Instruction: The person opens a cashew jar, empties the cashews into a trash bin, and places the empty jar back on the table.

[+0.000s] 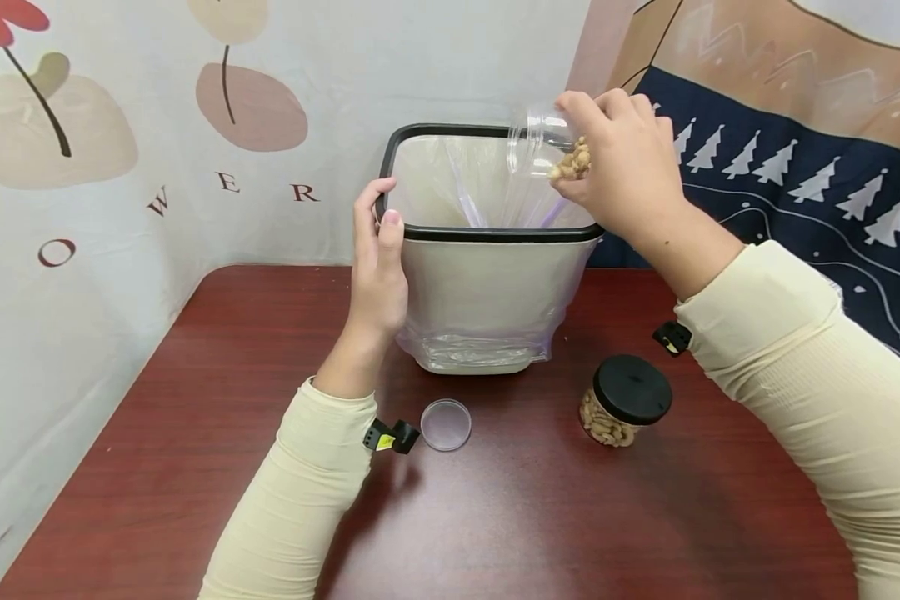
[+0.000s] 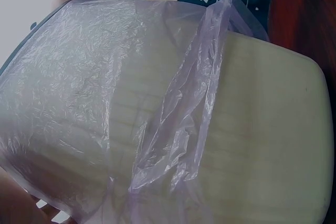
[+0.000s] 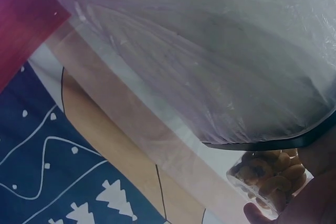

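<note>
Here, two hands work at a lined waste bin on a red-brown table.

Nearest lie a clear round lid (image 1: 446, 424) and an upright, black-capped jar of cashews (image 1: 624, 401), well apart on the table (image 1: 195, 467). Beyond them, the left hand (image 1: 377, 265) grips the bin's near-left corner, thumb over the black rim and fingers curled round it. The waste bin (image 1: 487, 292) carries a thin plastic liner (image 2: 173, 129). Farthest, the right hand (image 1: 622, 167) wraps closed around a clear jar (image 1: 543, 142), tipped sideways with its mouth over the bin's opening; cashews (image 3: 273, 174) sit inside.
</note>
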Tool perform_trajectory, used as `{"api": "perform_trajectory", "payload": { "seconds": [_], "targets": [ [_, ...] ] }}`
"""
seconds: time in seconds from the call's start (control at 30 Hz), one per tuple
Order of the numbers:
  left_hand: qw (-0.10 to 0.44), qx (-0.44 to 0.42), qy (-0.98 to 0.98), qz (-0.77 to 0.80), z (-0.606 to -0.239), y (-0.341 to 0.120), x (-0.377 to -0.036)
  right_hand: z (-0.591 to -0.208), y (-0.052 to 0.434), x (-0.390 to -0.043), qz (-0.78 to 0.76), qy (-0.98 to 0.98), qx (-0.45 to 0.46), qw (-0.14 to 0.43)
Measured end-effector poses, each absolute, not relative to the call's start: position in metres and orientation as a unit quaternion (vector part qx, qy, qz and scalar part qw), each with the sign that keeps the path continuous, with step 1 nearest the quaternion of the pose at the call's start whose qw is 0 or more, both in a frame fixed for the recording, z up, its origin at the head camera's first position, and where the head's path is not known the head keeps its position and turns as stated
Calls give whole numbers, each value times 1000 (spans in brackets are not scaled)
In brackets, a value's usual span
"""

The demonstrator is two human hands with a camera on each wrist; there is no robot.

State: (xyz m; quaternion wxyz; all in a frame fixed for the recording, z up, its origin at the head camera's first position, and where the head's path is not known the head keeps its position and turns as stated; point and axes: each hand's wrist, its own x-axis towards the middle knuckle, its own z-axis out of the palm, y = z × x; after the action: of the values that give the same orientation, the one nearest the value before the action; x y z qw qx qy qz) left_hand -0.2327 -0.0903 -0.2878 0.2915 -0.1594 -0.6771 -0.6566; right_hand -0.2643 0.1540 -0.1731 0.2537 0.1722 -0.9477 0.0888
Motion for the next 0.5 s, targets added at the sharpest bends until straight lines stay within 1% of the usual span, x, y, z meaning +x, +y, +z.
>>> {"api": "perform_trajectory", "payload": {
  "seconds": [0.3,0.5],
  "targets": [
    [290,-162,-677,-656,-290,-95,-234,-175,148,-265,77,-946,175,263],
    [293,-168,-675,-656,-291,-97,-235,-175,145,-264,75,-948,172,256]
  ]
}}
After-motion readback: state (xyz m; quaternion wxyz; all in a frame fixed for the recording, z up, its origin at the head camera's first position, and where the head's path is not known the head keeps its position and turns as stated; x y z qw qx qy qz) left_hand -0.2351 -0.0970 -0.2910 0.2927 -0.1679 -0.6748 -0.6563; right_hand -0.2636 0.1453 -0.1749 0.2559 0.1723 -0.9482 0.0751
